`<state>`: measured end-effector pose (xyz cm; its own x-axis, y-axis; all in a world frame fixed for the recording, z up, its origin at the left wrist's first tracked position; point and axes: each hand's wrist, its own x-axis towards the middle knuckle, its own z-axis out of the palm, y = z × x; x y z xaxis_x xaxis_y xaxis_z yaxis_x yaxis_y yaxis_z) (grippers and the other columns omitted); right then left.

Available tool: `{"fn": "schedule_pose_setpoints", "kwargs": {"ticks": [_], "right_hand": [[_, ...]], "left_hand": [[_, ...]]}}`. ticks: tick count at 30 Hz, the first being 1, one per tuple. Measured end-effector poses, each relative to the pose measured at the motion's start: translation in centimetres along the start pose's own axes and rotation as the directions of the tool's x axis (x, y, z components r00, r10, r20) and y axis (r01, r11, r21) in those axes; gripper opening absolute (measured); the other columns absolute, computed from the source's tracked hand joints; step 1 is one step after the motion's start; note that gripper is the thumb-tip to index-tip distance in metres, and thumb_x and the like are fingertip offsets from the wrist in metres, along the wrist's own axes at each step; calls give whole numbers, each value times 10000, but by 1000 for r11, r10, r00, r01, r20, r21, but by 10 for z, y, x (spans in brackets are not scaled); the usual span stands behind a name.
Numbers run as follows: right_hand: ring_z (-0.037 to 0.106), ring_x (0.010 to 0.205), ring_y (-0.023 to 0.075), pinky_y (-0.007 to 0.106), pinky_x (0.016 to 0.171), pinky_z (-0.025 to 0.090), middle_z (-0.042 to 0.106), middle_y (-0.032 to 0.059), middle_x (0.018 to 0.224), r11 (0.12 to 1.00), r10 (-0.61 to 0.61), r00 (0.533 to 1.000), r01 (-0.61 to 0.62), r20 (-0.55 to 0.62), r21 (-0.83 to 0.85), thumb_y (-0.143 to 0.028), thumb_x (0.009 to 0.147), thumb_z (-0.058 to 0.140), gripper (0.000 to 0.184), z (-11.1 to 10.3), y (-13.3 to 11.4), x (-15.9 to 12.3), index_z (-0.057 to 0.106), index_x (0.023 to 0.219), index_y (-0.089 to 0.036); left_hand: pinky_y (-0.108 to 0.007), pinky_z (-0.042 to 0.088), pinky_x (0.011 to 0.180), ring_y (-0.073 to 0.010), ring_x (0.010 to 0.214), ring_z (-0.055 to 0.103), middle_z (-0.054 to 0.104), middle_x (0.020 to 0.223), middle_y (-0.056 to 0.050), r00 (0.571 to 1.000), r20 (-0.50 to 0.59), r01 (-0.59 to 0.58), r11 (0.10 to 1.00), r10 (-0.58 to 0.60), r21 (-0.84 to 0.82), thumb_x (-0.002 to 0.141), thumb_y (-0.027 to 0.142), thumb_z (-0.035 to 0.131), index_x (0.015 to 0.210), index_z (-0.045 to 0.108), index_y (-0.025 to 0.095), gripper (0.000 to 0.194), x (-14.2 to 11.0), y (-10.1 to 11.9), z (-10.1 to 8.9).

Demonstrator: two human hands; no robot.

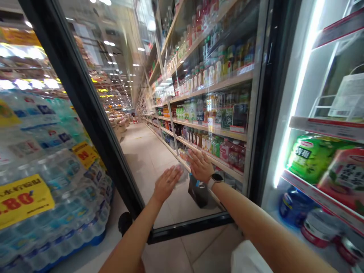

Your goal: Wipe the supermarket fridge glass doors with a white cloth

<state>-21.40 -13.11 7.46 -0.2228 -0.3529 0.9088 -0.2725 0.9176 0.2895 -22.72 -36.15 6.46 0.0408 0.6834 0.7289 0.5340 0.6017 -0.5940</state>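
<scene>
So I'm looking down from a head cam in a supermarket aisle, and two bare forearms are reaching out toward the glass door point(170, 129) of a drinks fridge, which is standing open at an angle with its black frame point(93, 102) running slantwise across the view. The left hand point(167, 184) is up with its fingers spread and its palm facing the pane. It isn't clenching anything as far as I can see, though a pale blurry patch point(182, 175) is showing just past the fingertips, and I can't tell if that's an object or a reflection. The right hand point(200, 165) is open too, fingers fanned out, sitting just beside the left one, with a smartwatch point(216, 180) on the wrist. Both hands are either pressing flat on the glass or hovering right at it, honestly can't tell which from this angle. Through the pane a black bag point(197, 191) is standing on the tiled floor point(167, 167), and a long shelf unit of bottled drinks point(213, 76) is lining the aisle. Inside the fridge on the right, a green drinks pack point(313, 159) is sitting on a shelf point(327, 129), and on the left a shrink-wrapped stack of water bottles point(42, 182) is carrying a yellow price tag point(24, 201)
</scene>
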Motion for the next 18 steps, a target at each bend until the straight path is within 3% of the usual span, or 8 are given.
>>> {"fn": "schedule_pose_setpoints", "kwargs": {"ticks": [4, 7, 11, 15, 18], "right_hand": [[348, 1380, 209, 420, 1177, 96, 452, 77, 1456, 1000, 10, 1000, -10, 25, 2, -245, 911, 436, 579, -1, 0, 0, 316, 1477, -208], [353, 1378, 214, 420, 1177, 109, 451, 71, 1457, 1000, 12, 1000, -12, 29, -4, -242, 906, 443, 597, -1, 0, 0, 299, 1484, -218], [372, 1368, 213, 414, 1174, 138, 457, 70, 1453, 1000, 5, 1000, -5, 7, -10, -243, 898, 444, 602, 1, 0, 0, 302, 1483, -216], [370, 1368, 207, 417, 1172, 147, 466, 68, 1445, 1000, 11, 1000, -11, -12, -1, -237, 898, 450, 598, 2, 0, 1, 310, 1479, -219], [360, 1373, 196, 413, 1177, 126, 463, 64, 1448, 1000, 2, 1000, -2, -14, -1, -233, 902, 445, 581, 0, 0, 2, 327, 1471, -215]], "left_hand": [[-285, 289, 1142, -128, 1336, 403, 443, 1450, -42, 988, 106, -113, 993, 116, -38, 918, 74, 371, 1439, 344, 220, 541, -41, 32, 8], [-290, 268, 1152, -133, 1348, 383, 409, 1473, -33, 984, 147, -100, 995, 100, -11, 916, 81, 361, 1445, 332, 240, 553, -49, 34, 5], [-362, 235, 1176, -186, 1401, 269, 432, 1448, -47, 994, 47, 97, 991, -102, 93, 881, 49, 394, 1463, 299, 239, 620, -22, 3, -8], [-466, 244, 1170, -251, 1425, 179, 327, 1494, -100, 928, -147, 360, 923, -341, 132, 870, 70, 382, 1485, 223, 190, 647, 16, -38, -21], [-443, 313, 1143, -259, 1422, 196, 297, 1511, -111, 909, -174, 395, 916, -378, 71, 858, 45, 354, 1491, 189, 174, 666, 24, -46, -21]]}}
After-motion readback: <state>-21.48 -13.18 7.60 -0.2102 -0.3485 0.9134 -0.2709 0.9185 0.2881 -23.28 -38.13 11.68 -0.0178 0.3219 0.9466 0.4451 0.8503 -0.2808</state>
